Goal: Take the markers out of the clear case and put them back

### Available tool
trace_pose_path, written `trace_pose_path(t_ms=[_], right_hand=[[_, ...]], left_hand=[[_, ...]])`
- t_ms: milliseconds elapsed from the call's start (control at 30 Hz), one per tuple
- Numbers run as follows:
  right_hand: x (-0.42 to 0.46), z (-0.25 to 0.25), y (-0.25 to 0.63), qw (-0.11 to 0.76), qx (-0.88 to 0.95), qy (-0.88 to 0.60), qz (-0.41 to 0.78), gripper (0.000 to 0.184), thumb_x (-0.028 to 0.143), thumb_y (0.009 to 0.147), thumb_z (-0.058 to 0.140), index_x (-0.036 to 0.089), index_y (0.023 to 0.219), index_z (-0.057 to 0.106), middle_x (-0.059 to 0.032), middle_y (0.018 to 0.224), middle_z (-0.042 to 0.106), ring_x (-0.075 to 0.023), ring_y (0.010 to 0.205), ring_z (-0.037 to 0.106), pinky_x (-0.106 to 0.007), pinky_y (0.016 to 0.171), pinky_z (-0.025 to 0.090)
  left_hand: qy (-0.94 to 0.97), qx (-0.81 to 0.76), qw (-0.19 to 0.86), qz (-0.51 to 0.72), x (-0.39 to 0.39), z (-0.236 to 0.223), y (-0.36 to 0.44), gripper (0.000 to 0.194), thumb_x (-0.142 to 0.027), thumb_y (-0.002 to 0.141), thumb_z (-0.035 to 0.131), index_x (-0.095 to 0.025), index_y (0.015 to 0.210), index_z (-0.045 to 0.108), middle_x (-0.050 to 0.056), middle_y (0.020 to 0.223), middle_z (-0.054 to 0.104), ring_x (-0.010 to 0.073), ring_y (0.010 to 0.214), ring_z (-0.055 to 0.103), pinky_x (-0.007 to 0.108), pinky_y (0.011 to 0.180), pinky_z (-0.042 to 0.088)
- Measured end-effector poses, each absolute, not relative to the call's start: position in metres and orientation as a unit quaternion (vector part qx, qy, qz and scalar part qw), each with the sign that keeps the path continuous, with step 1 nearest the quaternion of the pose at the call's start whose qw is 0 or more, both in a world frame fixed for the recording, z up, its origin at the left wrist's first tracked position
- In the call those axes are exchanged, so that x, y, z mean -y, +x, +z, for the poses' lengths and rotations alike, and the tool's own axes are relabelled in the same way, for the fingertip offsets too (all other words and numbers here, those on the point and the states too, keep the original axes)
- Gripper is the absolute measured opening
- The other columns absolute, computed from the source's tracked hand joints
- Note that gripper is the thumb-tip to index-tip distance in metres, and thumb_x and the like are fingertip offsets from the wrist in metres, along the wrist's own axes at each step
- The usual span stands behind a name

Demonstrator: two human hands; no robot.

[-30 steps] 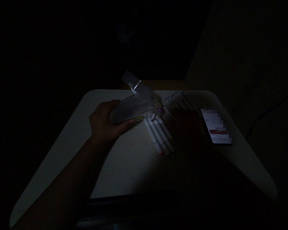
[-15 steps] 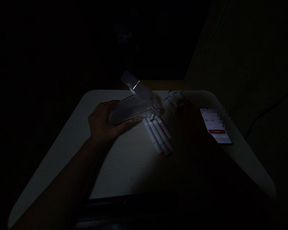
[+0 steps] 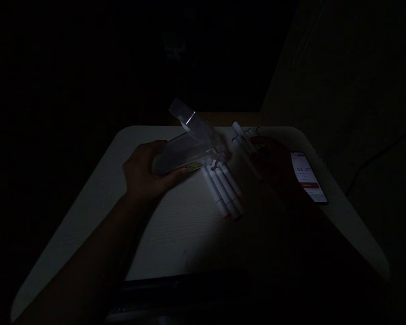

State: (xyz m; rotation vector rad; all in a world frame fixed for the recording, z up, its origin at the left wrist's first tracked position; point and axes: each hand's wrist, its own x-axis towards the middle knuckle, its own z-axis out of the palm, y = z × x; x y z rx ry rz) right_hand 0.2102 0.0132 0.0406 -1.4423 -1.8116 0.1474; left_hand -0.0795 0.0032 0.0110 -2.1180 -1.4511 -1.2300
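The room is very dark. My left hand (image 3: 145, 174) grips a clear plastic marker case (image 3: 189, 151) with its lid flipped up, holding it on the white table (image 3: 176, 230). Three white markers (image 3: 225, 192) lie side by side just right of the case's open end. My right hand (image 3: 274, 162), dim in shadow, is closed round a white marker (image 3: 245, 144) lifted off a row of markers (image 3: 253, 133) at the table's far side.
A lit phone (image 3: 307, 178) showing a timer lies at the right, beside my right hand. A dark object (image 3: 186, 286) sits along the table's near edge. The table's right edge slants away toward darkness.
My right hand drew back from the far row of markers and now holds one marker raised at a slant. My left hand and the case barely moved.
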Motion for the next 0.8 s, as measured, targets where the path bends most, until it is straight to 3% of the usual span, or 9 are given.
trace_pose_path(t_ms=[167,433,600,700,800], right_hand=[[-0.008,0.046,0.209,0.444,0.682,-0.578,0.064,0.026,0.021,0.070,0.058,0.017,0.094,0.066,-0.0055,0.094,0.067,-0.0184,0.079,0.064,-0.035,0.075,0.053],[-0.003,0.051,0.207,0.510,0.681,-0.524,0.034,0.024,0.013,0.069,0.057,0.018,0.092,0.061,-0.0050,0.096,0.065,-0.0175,0.085,0.063,-0.031,0.075,0.053],[-0.004,0.051,0.206,0.554,0.653,-0.515,0.039,0.027,0.024,0.073,0.060,0.020,0.099,0.054,-0.0051,0.093,0.064,-0.0170,0.084,0.062,-0.030,0.068,0.054],[-0.004,0.054,0.203,0.611,0.605,-0.506,0.068,0.039,0.029,0.074,0.060,0.018,0.108,0.045,-0.0106,0.106,0.058,-0.0180,0.088,0.062,-0.029,0.066,0.055],[0.003,0.061,0.200,0.687,0.546,-0.478,0.023,0.043,0.025,0.078,0.056,0.014,0.115,0.037,-0.0168,0.125,0.042,-0.0183,0.096,0.060,-0.028,0.072,0.055]], left_hand=[[-0.734,0.500,0.155,-0.432,-0.004,0.011,-0.080,0.066,-0.057,0.058,0.069,-0.020,0.110,0.054,0.005,0.100,0.063,0.0219,0.091,0.060,0.031,0.079,0.048],[-0.732,0.513,0.143,-0.426,-0.003,0.010,-0.080,0.066,-0.058,0.058,0.068,-0.021,0.110,0.054,0.005,0.102,0.063,0.0225,0.092,0.060,0.033,0.080,0.048],[-0.731,0.508,0.141,-0.433,-0.003,0.010,-0.080,0.065,-0.058,0.059,0.067,-0.020,0.110,0.054,0.006,0.101,0.063,0.0232,0.092,0.060,0.034,0.080,0.048],[-0.731,0.506,0.143,-0.435,-0.003,0.011,-0.080,0.065,-0.056,0.059,0.068,-0.020,0.111,0.054,0.006,0.101,0.063,0.0230,0.093,0.060,0.033,0.081,0.048],[-0.733,0.505,0.143,-0.433,-0.003,0.011,-0.080,0.065,-0.056,0.058,0.068,-0.020,0.110,0.055,0.006,0.101,0.063,0.0226,0.092,0.060,0.033,0.080,0.048]])
